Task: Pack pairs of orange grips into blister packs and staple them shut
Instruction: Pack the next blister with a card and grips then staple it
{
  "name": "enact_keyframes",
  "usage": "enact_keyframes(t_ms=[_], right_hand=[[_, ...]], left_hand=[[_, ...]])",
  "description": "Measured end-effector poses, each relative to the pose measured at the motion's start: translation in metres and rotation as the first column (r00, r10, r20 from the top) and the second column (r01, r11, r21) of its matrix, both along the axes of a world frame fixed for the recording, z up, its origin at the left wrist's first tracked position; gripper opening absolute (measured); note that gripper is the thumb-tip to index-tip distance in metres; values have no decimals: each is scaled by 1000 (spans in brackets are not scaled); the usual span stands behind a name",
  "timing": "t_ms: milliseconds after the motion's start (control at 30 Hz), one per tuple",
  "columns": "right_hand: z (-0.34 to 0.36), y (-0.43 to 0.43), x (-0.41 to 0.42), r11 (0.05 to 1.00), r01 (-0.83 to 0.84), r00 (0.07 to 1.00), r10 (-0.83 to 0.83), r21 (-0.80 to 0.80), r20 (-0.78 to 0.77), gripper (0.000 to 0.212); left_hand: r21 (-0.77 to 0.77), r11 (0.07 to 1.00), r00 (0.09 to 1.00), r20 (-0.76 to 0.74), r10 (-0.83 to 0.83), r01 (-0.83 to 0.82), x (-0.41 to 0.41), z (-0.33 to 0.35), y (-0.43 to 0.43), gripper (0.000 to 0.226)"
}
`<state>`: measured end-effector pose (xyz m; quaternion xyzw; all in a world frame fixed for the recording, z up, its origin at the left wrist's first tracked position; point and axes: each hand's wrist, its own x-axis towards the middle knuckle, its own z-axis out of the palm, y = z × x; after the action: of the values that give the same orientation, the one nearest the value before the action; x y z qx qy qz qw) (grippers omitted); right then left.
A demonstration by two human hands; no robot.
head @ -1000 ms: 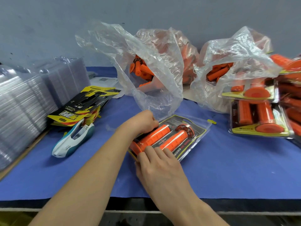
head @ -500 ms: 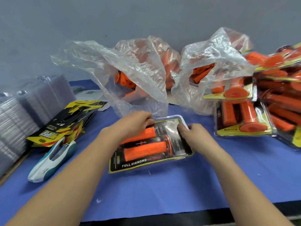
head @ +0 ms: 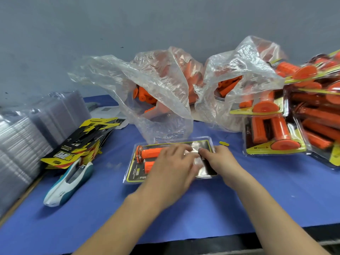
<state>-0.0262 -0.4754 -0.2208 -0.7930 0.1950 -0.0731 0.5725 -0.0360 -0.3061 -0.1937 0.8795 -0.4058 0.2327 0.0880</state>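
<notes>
- Your clear plastic blister pack with the yellow and black card (head: 132, 173) lies flat on the blue table cover (head: 276, 190), right in front of you.
- Two orange rubber grips (head: 150, 152) lie side by side inside it, with their ends pointing left.
- Your left hand (head: 173, 168) lies on top of the pack with its fingers spread out and fairly straight. It holds nothing.
- Your right hand (head: 219, 161) is on the right end of the pack with bent fingers. You cannot tell if it pinches the plastic or only touches it.
- The white and teal stapler (head: 69, 181) lies well to the left, just beside a pile of yellow and black cards (head: 81, 142).
- Clear plastic bags of loose orange grips (head: 156, 85) sit behind the pack.
- Filled packs (head: 272, 137) are piled on the right.
</notes>
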Motion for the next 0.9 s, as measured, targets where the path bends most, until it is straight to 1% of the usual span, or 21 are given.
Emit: enact_keyframes(t_ms=[67, 133, 200, 233, 300, 400, 467, 533, 600, 700, 767, 800, 833, 867, 900], right_hand=[[-1, 0, -1, 1000, 12, 1000, -11, -29, 22, 25], [-3, -1, -2, 998, 30, 999, -28, -59, 37, 21], [-6, -3, -2, 993, 39, 999, -36, -108, 33, 19], [-6, -4, -1, 989, 37, 999, -33, -140, 31, 18], [-6, -6, -1, 980, 22, 1000, -19, -199, 17, 17], [-4, -7, -2, 962, 7, 1000, -14, -272, -24, 26], [-4, -8, -2, 949, 9, 999, -21, -316, -33, 29], [-4, -9, -2, 933, 16, 999, -32, -360, -39, 29], [-2, -8, -3, 924, 10, 998, -33, -382, -55, 29], [0, -4, -5, 917, 14, 995, -53, -400, -85, 33], [3, 0, -11, 912, 53, 993, -91, -407, -75, 42], [6, 4, -15, 882, 100, 991, -129, -461, -31, 50], [10, 8, -20, 823, 163, 986, -157, -544, 57, 54], [14, 15, -25, 748, 227, 973, -143, -623, 184, 52], [20, 24, -31, 676, 276, 947, -73, -683, 311, 46]], left_hand=[[52, 999, 999, 49, -10, 7, -19, -8, 2, 31], [83, 996, 997, 73, 22, -28, -26, -14, 8, 21], [109, 993, 994, 105, 33, -45, -27, -20, 17, 34], [106, 994, 992, 128, 21, -34, -25, -23, 22, 37], [88, 996, 989, 148, 6, -19, -21, -24, 35, 31], [47, 996, 977, 200, 69, -80, -8, -24, 61, 6], [27, 991, 967, 220, 125, -134, -1, -23, 82, 17], [17, 987, 963, 225, 149, -157, 3, -23, 99, 25], [3, 988, 968, 205, 148, -151, 4, -22, 107, 25], [-15, 992, 978, 166, 124, -124, 5, -20, 111, 18], [-12, 995, 982, 154, 104, -104, 8, -20, 112, 8], [-10, 995, 984, 148, 102, -101, 10, -20, 112, 7], [-5, 995, 984, 148, 98, -99, 12, -21, 112, 7], [3, 995, 983, 156, 95, -97, 14, -22, 112, 7], [12, 995, 982, 165, 95, -98, 15, -23, 112, 8]])
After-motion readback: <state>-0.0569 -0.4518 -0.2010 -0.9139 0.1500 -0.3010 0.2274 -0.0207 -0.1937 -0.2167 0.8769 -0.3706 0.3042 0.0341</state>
